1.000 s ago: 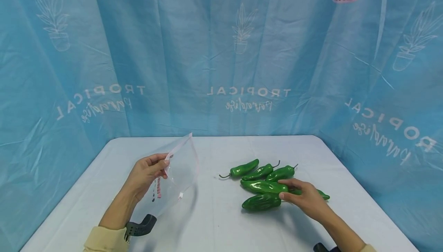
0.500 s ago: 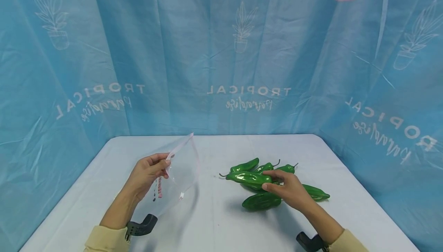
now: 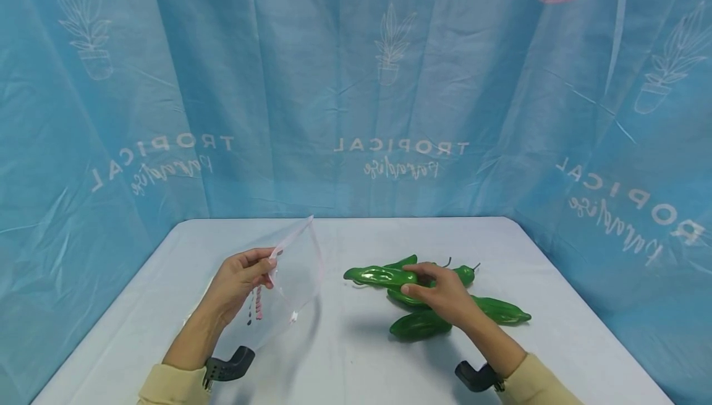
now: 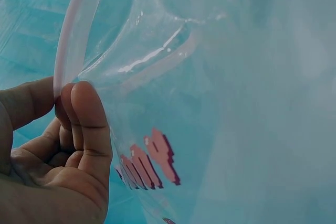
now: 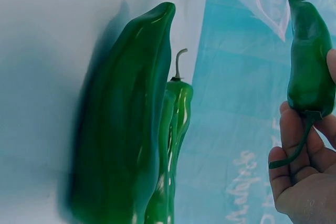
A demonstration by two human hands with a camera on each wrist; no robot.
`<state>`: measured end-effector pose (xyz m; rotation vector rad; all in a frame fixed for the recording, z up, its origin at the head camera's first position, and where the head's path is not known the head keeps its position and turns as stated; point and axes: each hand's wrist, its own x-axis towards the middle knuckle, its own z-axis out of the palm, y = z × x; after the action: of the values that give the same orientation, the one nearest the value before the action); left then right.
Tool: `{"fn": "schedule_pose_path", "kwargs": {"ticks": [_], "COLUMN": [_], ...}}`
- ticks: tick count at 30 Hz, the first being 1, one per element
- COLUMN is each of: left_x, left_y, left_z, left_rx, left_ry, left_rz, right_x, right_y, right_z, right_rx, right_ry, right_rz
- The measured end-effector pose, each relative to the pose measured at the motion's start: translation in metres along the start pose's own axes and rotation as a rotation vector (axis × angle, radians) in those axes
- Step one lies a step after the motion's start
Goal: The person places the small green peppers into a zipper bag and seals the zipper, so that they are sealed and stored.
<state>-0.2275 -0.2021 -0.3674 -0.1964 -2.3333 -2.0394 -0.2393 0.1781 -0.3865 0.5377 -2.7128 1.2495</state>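
Observation:
My left hand (image 3: 240,281) pinches the edge of a clear zip bag (image 3: 297,269) between thumb and fingers, its mouth spread toward the right. Pink print (image 4: 147,163) shows on the film in the left wrist view. My right hand (image 3: 439,290) grips a green pepper (image 3: 381,277) near its stem end, tip pointing left toward the bag. In the right wrist view the held pepper (image 5: 311,56) is raised, its stem hanging by the fingers. Below it lie several other green peppers, the nearest one (image 3: 421,326) toward me, another (image 3: 500,310) behind my right wrist.
A white-covered table (image 3: 356,368) lies under everything. Blue printed curtains (image 3: 400,102) hang at the back and on both sides. A dark wrist camera (image 3: 229,365) is strapped to the left wrist, and another (image 3: 475,377) to the right.
My right hand has lifted a green pepper off the pile and carried it left toward the bag. The left hand holds the bag nearly still.

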Motion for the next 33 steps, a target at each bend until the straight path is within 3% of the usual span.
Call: {"fn": "schedule_pose_path", "kwargs": {"ticks": [8, 22, 33], "left_x": [0.000, 0.000, 0.003], "left_y": [0.000, 0.002, 0.001], "left_z": [0.000, 0.002, 0.002], "left_rx": [0.002, 0.008, 0.012], "left_ry": [-0.005, 0.004, 0.009], "left_rz": [-0.002, -0.011, -0.028], "right_x": [0.013, 0.029, 0.039], "right_y": [-0.007, -0.025, -0.036], "right_z": [0.010, 0.024, 0.037], "right_rx": [0.013, 0.021, 0.039], "right_ry": [-0.020, -0.023, -0.051], "right_rz": [-0.046, -0.006, -0.051]}}
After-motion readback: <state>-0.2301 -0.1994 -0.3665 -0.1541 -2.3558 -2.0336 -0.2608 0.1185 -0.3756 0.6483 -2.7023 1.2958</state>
